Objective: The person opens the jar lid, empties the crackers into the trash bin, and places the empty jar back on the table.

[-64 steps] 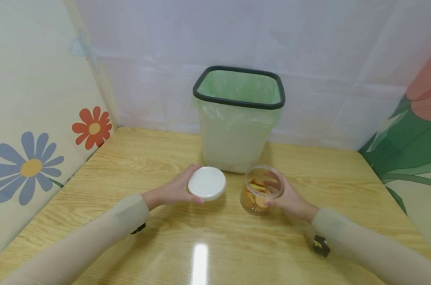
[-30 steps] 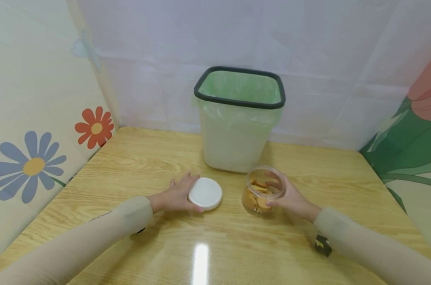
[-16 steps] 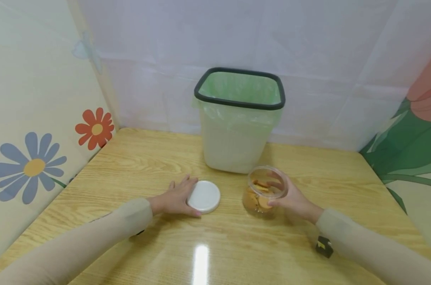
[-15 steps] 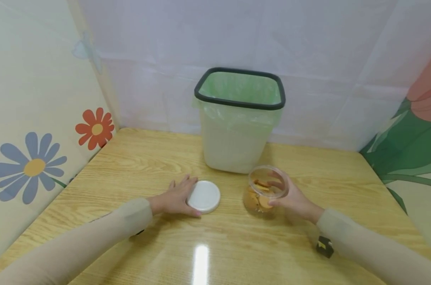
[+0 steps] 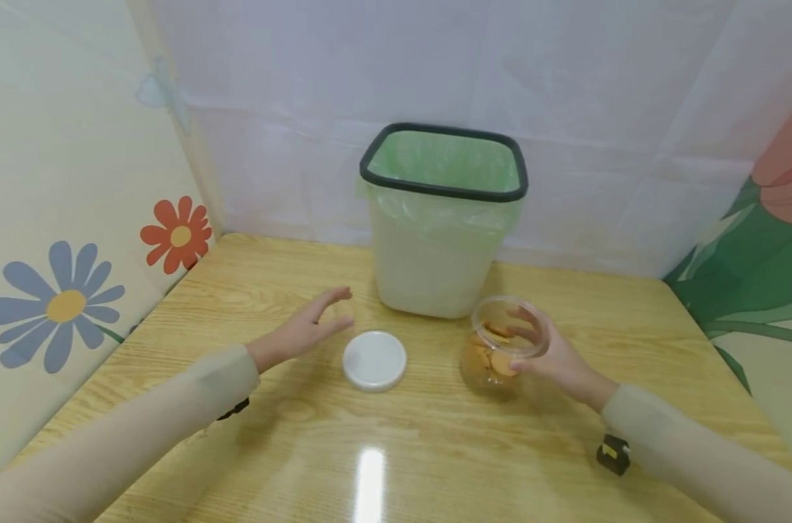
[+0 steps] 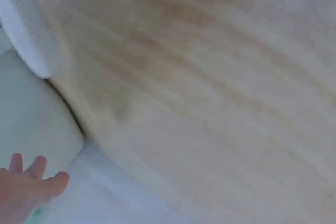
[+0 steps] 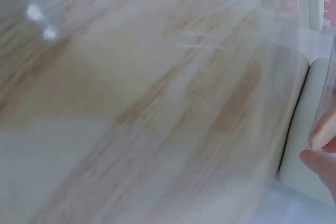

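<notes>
A round white lid (image 5: 374, 361) lies flat on the wooden table in the head view. Above and to the left of it, my left hand (image 5: 302, 328) hovers with fingers extended and nothing in them. My right hand (image 5: 556, 357) grips a clear jar (image 5: 494, 349) around its right side. Several round orange-brown cookies (image 5: 490, 357) sit inside the jar, which has no lid on it and tilts slightly. In the left wrist view the lid (image 6: 30, 30) shows at the upper left and the left hand (image 6: 26, 192) at the lower left. Fingertips of the right hand (image 7: 323, 150) reach in at the right wrist view's edge.
A pale trash bin (image 5: 429, 254) with a dark rim and a green liner stands behind the lid and jar, against a white sheet. Wood-grain tabletop (image 5: 291, 450) spreads in front. Flower-printed panels (image 5: 62, 160) border the left and right sides.
My left hand lowered the lid onto the table, then let go and rose up and to the left. My right hand has shifted the jar slightly right and upward.
</notes>
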Tool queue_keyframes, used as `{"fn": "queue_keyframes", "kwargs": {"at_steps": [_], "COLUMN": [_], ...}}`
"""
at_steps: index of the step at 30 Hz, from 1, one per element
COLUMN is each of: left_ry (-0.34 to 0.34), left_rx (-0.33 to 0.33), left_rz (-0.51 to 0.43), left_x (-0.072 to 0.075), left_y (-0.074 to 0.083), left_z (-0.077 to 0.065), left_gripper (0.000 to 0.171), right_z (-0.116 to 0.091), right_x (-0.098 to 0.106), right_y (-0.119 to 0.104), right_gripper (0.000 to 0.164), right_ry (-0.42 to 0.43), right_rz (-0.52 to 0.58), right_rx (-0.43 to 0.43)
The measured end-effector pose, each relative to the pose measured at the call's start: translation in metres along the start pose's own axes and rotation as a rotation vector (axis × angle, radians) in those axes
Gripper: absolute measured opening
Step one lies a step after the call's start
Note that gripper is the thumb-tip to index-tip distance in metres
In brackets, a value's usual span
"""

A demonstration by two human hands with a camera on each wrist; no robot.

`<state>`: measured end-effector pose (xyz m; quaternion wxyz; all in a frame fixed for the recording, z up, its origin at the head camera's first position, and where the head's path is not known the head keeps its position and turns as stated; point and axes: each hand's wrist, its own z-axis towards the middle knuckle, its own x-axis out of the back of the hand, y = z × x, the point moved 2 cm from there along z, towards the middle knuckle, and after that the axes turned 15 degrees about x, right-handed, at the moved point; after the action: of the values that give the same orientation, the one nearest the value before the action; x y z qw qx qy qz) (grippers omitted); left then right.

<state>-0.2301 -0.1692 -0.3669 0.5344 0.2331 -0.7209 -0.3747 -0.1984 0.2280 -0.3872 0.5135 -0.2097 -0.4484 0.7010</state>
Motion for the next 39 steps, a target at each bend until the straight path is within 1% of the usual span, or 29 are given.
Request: {"fn": "queue_keyframes", "kwargs": {"at_steps": [3,6,12,16,22,29,34,39], "left_ry": [0.018,0.031,0.082,0.096,0.086,0.082,0.077,0.075], "left_rx": [-0.001,0.000,0.026,0.040,0.034,0.060,0.057,0.060], "left_rz": [-0.086,-0.151,-0.209,-0.228,-0.267,-0.344,-0.343,-0.335], "left_x": [0.013,0.024,0.039,0.043,0.045,0.053,0.060,0.063], "left_y": [0.011,0.021,0.035,0.038,0.040,0.051,0.057,0.058], "left_z": [0.000,0.000,0.000,0.001,0.001,0.004,0.006,0.008], "left_gripper": [0.062,0.058,0.055,0.052,0.049,0.050,0.051,0.052], "right_z": [-0.001,-0.001,0.002,0.004,0.005,0.007,0.010,0.011], "right_x": [0.002,0.005,0.006,0.006,0.007,0.014,0.020,0.022], "right_y": [-0.002,-0.003,-0.010,-0.014,-0.019,-0.024,-0.030,-0.033], "right_gripper": [0.091,0.087,0.083,0.083,0.084,0.083,0.083,0.083], "right_ry": [0.002,0.004,-0.003,-0.008,0.004,0.004,0.034,0.058], "right_rz": [0.016,0.038,0.053,0.049,0.048,0.040,0.036,0.026], "right_rx": [0.009,0.029,0.053,0.053,0.060,0.064,0.051,0.042]}}
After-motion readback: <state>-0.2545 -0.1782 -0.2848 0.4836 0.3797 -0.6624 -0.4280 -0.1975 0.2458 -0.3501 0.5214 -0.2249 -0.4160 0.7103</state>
